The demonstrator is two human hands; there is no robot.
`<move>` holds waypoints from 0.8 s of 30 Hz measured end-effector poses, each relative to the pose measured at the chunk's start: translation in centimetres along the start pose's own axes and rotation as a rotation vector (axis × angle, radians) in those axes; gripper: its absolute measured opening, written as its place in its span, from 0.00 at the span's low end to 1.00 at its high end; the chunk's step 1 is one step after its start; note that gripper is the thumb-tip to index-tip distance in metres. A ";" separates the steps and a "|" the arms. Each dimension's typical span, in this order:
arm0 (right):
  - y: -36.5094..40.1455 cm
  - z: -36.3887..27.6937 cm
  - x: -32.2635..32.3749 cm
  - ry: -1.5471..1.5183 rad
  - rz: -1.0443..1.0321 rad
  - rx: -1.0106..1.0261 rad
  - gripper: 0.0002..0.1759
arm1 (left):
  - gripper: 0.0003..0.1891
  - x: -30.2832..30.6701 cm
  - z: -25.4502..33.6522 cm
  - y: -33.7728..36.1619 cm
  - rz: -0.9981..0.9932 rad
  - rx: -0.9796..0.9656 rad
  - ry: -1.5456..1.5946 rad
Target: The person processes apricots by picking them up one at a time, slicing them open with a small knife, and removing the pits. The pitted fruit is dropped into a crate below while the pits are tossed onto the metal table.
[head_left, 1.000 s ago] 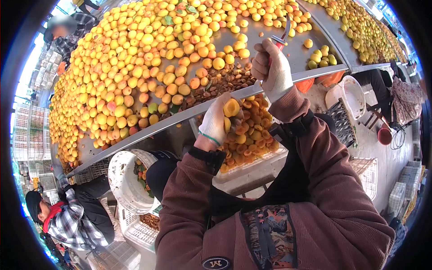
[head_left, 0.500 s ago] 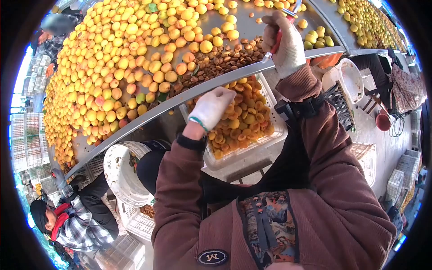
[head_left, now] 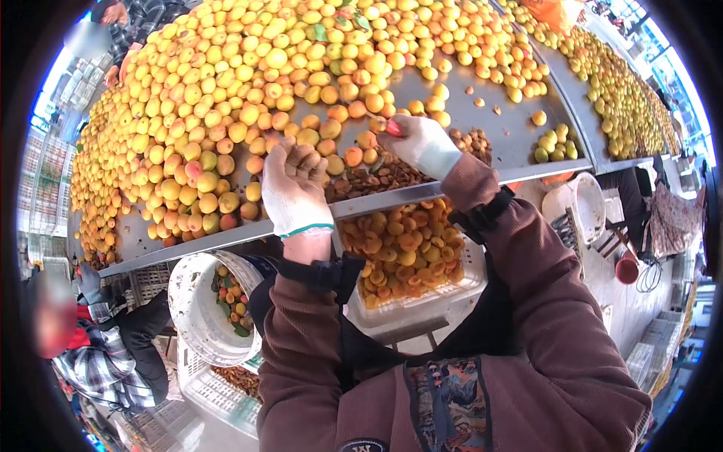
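Observation:
My left hand, in a white glove with brown-stained fingers, is over the table's near edge beside yellow-orange apricots. Its fingers are loosely curled and slightly apart, with no fruit visible in them. The gloved right hand is closed on a red-handled tool, whose working end is hidden. Beneath both wrists, brown pits lie along the metal rim. Below the rim, a white crate holds halved apricots.
A white bucket with fruit and leaves stands at lower left, near a crate of pits and a seated person in plaid. Greenish fruits sit at the table's right. Another bucket stands beyond the crate.
My right hand has moved left and inward over the pits with the red-handled tool. My left hand has gone from above the crate to the apricots, its fingers loosening. The view has shifted.

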State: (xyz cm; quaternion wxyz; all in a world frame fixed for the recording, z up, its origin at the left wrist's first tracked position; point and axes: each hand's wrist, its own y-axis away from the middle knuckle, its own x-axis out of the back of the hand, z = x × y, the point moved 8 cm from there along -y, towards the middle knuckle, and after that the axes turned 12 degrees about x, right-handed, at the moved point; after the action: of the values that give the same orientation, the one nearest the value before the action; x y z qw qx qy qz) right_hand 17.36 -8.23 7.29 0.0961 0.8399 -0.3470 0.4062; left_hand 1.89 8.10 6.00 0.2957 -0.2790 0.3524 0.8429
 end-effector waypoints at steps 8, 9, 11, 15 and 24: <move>-5.1 3.0 -6.3 0.190 -0.316 0.006 0.29 | 0.10 -0.5 -0.9 -0.7 -0.072 0.094 0.039; -5.1 2.8 -6.0 0.195 -0.317 0.013 0.29 | 0.10 -0.5 -1.0 -0.8 -0.073 0.089 0.044; -4.6 3.1 -5.5 0.115 -0.332 -0.044 0.30 | 0.09 -0.4 -2.0 -1.5 -0.079 0.151 0.024; -2.3 0.4 -1.3 -0.553 -0.176 -0.270 0.25 | 0.14 -1.9 -3.1 0.0 -0.098 0.102 -0.373; 5.2 -3.3 0.5 -0.932 -0.053 -0.192 0.29 | 0.16 -6.0 -7.6 3.3 -0.507 0.373 -0.246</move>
State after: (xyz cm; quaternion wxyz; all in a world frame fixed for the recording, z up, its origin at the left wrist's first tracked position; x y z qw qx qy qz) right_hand 12.10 -10.82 9.16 0.0174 0.9284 -0.3677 -0.0504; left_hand 5.64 -1.40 6.94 0.5822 -0.1950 0.3817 0.6909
